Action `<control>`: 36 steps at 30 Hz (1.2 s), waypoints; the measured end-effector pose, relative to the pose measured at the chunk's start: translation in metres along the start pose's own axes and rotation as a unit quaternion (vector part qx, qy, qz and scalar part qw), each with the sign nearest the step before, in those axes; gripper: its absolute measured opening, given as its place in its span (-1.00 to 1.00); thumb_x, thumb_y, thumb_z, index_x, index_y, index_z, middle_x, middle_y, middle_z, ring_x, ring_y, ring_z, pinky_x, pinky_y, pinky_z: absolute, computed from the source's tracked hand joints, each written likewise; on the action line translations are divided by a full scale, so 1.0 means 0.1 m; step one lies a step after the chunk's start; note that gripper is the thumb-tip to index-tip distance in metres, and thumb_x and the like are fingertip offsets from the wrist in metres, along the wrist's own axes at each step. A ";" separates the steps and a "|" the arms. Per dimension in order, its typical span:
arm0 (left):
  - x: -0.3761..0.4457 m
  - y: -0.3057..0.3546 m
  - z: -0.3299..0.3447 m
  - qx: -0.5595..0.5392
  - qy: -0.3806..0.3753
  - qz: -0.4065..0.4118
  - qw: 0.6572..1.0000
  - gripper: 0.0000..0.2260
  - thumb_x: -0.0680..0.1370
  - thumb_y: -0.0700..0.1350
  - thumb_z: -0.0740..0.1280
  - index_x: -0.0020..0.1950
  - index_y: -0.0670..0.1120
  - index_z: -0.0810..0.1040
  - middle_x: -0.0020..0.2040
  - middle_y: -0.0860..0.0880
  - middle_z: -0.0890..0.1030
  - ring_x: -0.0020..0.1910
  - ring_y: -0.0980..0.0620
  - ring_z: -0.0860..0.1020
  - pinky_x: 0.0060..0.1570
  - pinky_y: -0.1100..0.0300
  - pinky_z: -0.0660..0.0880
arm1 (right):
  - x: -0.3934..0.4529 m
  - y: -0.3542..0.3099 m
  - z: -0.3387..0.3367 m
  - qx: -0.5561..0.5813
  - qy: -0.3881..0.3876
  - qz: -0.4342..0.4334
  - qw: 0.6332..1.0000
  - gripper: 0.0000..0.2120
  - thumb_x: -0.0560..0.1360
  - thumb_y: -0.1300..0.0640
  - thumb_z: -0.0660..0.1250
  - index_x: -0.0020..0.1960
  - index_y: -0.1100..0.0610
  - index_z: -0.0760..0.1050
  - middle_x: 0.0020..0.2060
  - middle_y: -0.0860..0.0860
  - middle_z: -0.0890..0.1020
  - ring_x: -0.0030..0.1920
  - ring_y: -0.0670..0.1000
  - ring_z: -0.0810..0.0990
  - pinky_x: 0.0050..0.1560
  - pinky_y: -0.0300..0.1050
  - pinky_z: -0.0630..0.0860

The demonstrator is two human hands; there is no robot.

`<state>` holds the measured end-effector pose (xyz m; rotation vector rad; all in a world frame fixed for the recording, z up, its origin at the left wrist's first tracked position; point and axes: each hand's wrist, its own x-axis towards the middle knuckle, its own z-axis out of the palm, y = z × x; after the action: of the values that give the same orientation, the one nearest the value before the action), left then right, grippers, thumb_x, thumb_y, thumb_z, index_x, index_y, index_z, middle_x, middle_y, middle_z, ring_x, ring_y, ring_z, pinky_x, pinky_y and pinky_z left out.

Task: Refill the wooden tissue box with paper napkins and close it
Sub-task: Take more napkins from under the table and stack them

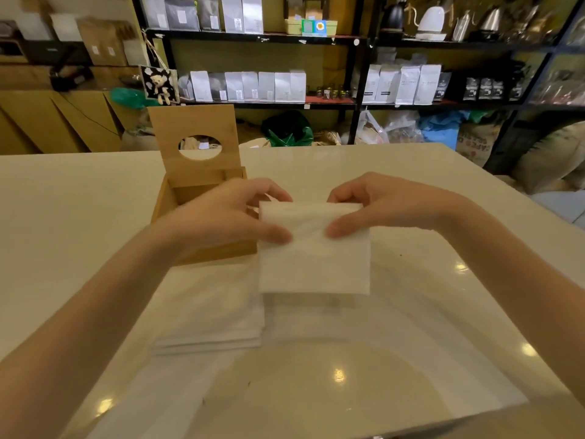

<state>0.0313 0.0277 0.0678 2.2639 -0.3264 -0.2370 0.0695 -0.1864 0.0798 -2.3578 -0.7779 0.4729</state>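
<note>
A wooden tissue box stands on the white table, left of centre. Its lid, with an oval hole, is tipped up vertical at the back. My left hand and my right hand each pinch a top corner of one white folded napkin, which hangs in the air just right of the box's front. A flat stack of white napkins lies on the table in front of the box, below my left forearm. The inside of the box is mostly hidden by my left hand.
Black shelves with white and dark bags and kettles run along the far wall. Sacks and plastic bags sit on the floor behind the table. Cardboard boxes are stacked at far left. The table's right edge slants away near my right arm.
</note>
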 end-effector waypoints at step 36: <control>-0.67 -0.96 -0.35 0.089 -0.003 -0.198 0.976 -0.62 0.43 0.11 0.35 0.21 0.04 0.47 0.10 0.05 0.51 0.05 0.08 0.49 -0.04 0.26 0.39 | 0.59 -0.25 0.92 -0.012 -0.004 0.017 1.000 -0.54 0.38 -0.15 0.37 0.21 0.01 0.47 -0.01 -0.11 0.52 -0.08 -0.17 0.48 -0.15 -0.33 0.38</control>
<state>-0.0080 0.1335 0.0220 2.4925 0.1108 -0.4341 0.0590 -0.0932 0.0176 -2.3964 -0.7518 0.4890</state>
